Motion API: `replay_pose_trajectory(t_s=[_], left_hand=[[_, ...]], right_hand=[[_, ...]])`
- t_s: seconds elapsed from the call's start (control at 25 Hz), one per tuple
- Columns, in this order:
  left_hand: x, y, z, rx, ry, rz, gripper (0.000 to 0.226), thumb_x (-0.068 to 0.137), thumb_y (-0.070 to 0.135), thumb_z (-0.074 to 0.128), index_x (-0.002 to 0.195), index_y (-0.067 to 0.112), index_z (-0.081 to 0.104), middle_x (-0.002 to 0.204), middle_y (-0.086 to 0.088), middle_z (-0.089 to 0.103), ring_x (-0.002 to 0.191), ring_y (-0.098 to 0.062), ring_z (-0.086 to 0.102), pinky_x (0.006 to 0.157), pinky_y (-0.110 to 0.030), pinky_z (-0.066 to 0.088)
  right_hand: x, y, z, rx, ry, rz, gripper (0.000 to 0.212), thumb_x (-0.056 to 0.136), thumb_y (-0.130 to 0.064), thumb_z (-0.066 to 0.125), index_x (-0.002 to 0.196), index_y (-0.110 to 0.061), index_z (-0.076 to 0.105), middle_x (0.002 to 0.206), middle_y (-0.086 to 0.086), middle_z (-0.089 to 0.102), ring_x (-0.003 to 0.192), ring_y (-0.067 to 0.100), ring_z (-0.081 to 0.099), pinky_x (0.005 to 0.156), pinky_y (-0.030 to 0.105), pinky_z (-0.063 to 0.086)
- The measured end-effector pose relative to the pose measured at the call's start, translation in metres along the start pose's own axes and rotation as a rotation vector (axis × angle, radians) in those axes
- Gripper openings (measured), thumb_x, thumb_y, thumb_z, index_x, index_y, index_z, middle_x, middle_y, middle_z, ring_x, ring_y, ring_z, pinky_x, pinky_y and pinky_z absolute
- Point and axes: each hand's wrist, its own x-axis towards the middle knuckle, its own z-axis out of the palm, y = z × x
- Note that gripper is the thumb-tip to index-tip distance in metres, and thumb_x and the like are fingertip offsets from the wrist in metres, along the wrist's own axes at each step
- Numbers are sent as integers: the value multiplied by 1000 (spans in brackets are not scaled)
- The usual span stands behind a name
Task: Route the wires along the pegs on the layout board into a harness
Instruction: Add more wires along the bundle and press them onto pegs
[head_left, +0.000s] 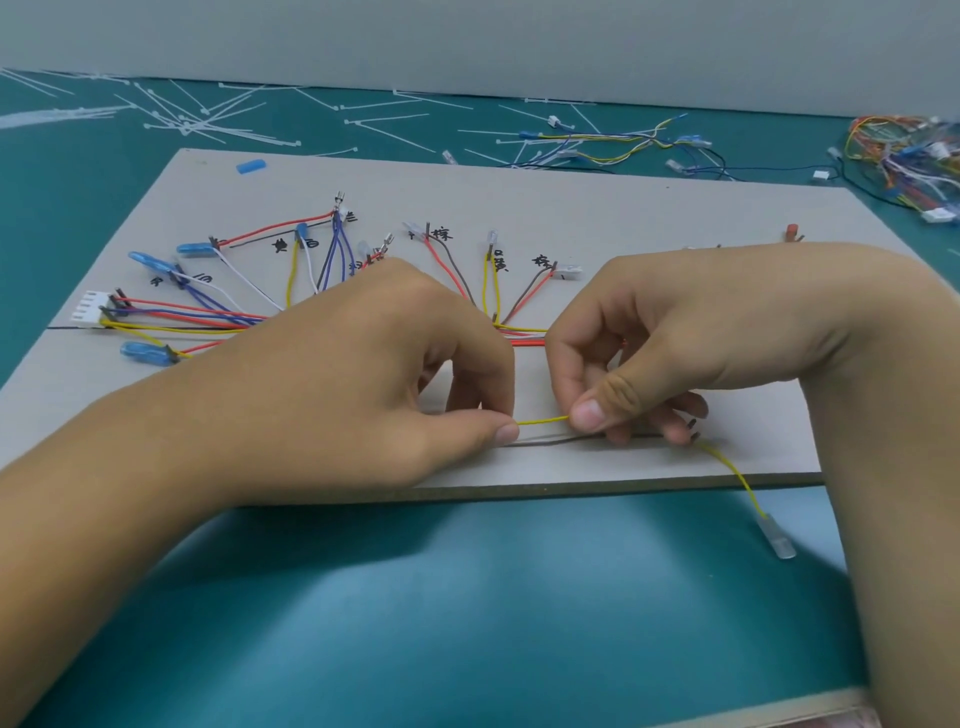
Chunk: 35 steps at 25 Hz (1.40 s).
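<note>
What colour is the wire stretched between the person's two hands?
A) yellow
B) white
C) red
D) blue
A: a yellow wire spans the gap, pinched at one end by the left hand and at the other by the right hand.

Teal table (467, 597), pale grey wall (467, 36)

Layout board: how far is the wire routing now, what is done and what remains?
Done: many coloured wires lie fanned out to labelled spots on the layout board. In hand: the left hand and right hand pinch a yellow wire near the front edge. Left: its clear terminal lies off the board, and the cable ties lie loose behind.
</note>
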Motion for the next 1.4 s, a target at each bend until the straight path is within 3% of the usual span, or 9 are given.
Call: replay_pose_trajectory(t_s=[0.24, 0.6, 0.92, 1.08, 1.16, 1.24, 1.32, 1.4], left_hand=[[-2, -3, -5, -10, -39, -53, 17, 82, 40, 70, 70, 27, 73, 67, 10, 66, 52, -12, 49, 49, -9, 30], [-10, -5, -23, -91, -237, -163, 15, 73, 45, 68, 68, 30, 72, 58, 8, 61, 42, -10, 43, 46, -19, 37], [-17, -2, -29, -141, -468, -310, 18, 69, 53, 70, 75, 37, 76, 48, 13, 60, 39, -1, 48, 43, -12, 37], [-18, -1, -31, -186, -534, -364, 18, 68, 59, 75, 81, 46, 77, 60, 17, 70, 43, 2, 53, 45, -10, 39], [-18, -2, -31, -213, -534, -346, 17, 71, 59, 74, 85, 49, 77, 63, 20, 71, 45, 2, 51, 46, -11, 40], [-17, -8, -33, -197, -453, -278, 17, 72, 60, 71, 85, 51, 77, 52, 20, 64, 41, -2, 42, 43, -12, 34], [-18, -13, -37, -167, -341, -227, 21, 70, 65, 68, 85, 53, 77, 48, 9, 59, 39, -5, 36, 43, -13, 30], [-18, -16, -40, -148, -268, -221, 27, 68, 69, 65, 87, 53, 77, 58, -2, 64, 41, -11, 38, 45, -19, 35]], right_hand=[[4, -7, 7, 8, 58, -71, 6, 86, -21, 75, 81, -19, 73, 67, -3, 69, 55, 17, 66, 52, 31, 52], [17, -15, 20, 14, 99, -154, 4, 89, -14, 78, 86, -15, 76, 60, -12, 65, 55, 6, 60, 55, 26, 49], [18, -20, 25, 74, 203, -224, 7, 87, -10, 71, 90, -13, 76, 81, 8, 71, 62, 16, 68, 58, 39, 58], [19, -20, 24, 98, 273, -245, 9, 85, -13, 70, 91, -16, 76, 80, 6, 71, 61, 16, 66, 52, 31, 53], [20, -19, 24, 108, 298, -251, 9, 85, -12, 71, 91, -16, 76, 80, 7, 71, 60, 15, 65, 51, 29, 52], [22, -19, 24, 113, 321, -254, 9, 85, -13, 71, 91, -17, 76, 79, 7, 71, 59, 15, 65, 50, 27, 51], [24, -19, 25, 112, 345, -252, 9, 85, -15, 70, 90, -17, 76, 78, 6, 71, 58, 14, 64, 50, 28, 51], [26, -19, 25, 118, 375, -250, 8, 84, -16, 70, 89, -18, 76, 75, 7, 69, 58, 13, 63, 50, 28, 50]])
